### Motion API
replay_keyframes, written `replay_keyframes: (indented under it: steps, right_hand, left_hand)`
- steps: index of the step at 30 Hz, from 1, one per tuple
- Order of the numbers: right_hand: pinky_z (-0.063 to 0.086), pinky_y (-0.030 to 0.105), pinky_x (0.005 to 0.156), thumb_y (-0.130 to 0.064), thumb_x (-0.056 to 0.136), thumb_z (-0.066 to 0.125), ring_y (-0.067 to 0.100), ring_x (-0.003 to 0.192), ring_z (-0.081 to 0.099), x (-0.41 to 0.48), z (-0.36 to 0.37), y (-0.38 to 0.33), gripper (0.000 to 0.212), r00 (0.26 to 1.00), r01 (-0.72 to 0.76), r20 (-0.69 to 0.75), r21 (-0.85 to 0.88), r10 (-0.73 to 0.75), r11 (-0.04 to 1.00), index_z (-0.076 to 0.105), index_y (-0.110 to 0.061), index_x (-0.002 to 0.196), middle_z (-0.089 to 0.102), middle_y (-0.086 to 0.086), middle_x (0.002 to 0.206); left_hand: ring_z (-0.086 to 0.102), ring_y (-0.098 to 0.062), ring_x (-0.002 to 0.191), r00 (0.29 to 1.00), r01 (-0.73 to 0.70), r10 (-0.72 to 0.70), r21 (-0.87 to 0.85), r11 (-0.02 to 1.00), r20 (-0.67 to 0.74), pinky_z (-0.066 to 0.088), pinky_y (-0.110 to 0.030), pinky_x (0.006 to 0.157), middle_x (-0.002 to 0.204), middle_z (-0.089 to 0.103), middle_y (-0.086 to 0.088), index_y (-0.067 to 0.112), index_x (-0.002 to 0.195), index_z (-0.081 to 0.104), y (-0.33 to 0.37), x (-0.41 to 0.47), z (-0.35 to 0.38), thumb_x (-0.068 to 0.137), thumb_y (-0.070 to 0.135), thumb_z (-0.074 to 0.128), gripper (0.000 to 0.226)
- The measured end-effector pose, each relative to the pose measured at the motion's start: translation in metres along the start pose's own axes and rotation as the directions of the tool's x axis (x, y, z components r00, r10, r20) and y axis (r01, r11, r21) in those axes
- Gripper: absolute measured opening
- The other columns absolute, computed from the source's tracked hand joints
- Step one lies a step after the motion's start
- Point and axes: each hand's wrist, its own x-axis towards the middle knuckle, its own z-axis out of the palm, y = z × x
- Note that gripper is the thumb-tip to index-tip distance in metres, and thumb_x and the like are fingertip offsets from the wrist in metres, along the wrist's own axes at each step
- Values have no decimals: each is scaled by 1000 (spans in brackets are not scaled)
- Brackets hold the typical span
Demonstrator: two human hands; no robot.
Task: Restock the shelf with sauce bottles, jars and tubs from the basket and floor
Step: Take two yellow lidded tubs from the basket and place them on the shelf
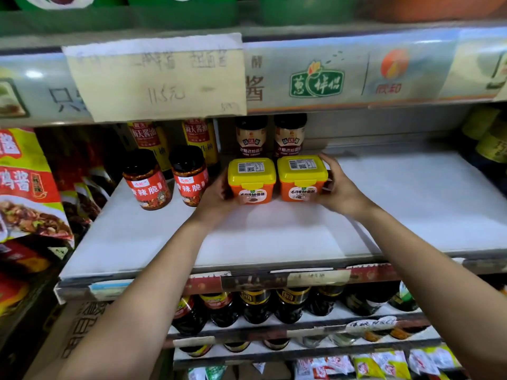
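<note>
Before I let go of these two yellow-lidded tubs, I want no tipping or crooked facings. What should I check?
1. Left tub flat on the shelf: ok.
2. Right tub flat, beside it: ok.
3. Both labels face front: ok.
4. Lids snapped shut: cannot tell.
5. Left hand, holding the left tub, clear of the chili jar: cannot tell.
6. Right hand, holding the right tub, has bare shelf behind it: ok.

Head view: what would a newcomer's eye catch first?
Two yellow-lidded orange tubs sit side by side mid-shelf: the left hand holds the left tub, the right hand the right tub. Two red-labelled chili jars stand to their left, and a handwritten paper sign hangs above.
</note>
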Motion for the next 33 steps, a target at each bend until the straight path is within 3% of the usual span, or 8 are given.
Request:
replay_keyframes:
  steps: [2,6,10,12,16,21,25,33]
  right_hand:
    - [51,12,76,5,69,75,14,99,58,-4,-1,2,96,998,-32,-49,12,33,999,20,-23,143,53,4,117]
    - [48,28,87,-7,73,76,20,112,52,-22,4,-2,84,977,-48,-212,-28,41,998,29,-26,140,46,-2,121]
    - [43,25,85,-14,82,67,13,106,50,-46,8,-5,59,955,-31,-297,-132,-10,991,41,-18,135,52,2,119]
    - [44,27,87,-11,83,66,17,105,53,-57,7,-7,53,958,16,-279,-163,-62,986,45,-13,131,56,7,121]
    - [45,20,80,-12,84,66,14,95,58,-75,8,-13,37,960,129,-212,-235,-181,963,56,-9,119,60,-1,111]
    - [43,3,63,-13,86,63,9,87,58,-93,25,-24,25,976,208,-45,-119,-214,971,60,-9,111,64,2,98]
    - [44,6,65,-12,85,64,-8,73,57,-112,59,-39,19,953,264,143,46,-267,964,59,-15,104,63,-6,86]
    - [47,19,77,-15,82,68,-6,71,59,-156,169,-59,22,793,268,529,145,-304,952,57,-32,90,62,-13,75]
  left_hand:
    - [50,-8,111,1000,23,-23,11,1000,-6,45,-6,83,127,52,1,18,142,31,1,-3,0,77,0,68,77]
    - [51,-12,109,997,43,-34,135,990,-70,41,-22,87,123,53,1,15,137,39,8,-12,-2,79,6,68,65]
    - [58,-19,104,974,30,20,214,976,-226,45,-16,78,120,58,-5,4,122,53,7,-37,2,84,5,63,39]
    - [60,-24,105,964,25,41,243,970,-262,45,-23,83,121,60,-9,6,113,59,9,-50,1,84,6,62,29]
    - [61,-18,97,948,51,44,287,957,-315,43,-23,81,106,62,-3,12,104,63,22,-78,6,85,13,64,19]
    - [57,-10,81,907,137,-29,231,963,-421,43,-20,70,93,63,2,20,94,63,31,-132,9,85,18,64,9]
    - [57,-7,85,852,189,-44,227,955,-522,46,-17,76,96,62,3,16,99,64,40,-188,1,86,16,63,13]
    - [58,-5,70,666,280,-189,7,960,-721,47,-14,65,79,62,-3,10,99,60,23,-321,-31,87,6,58,12]
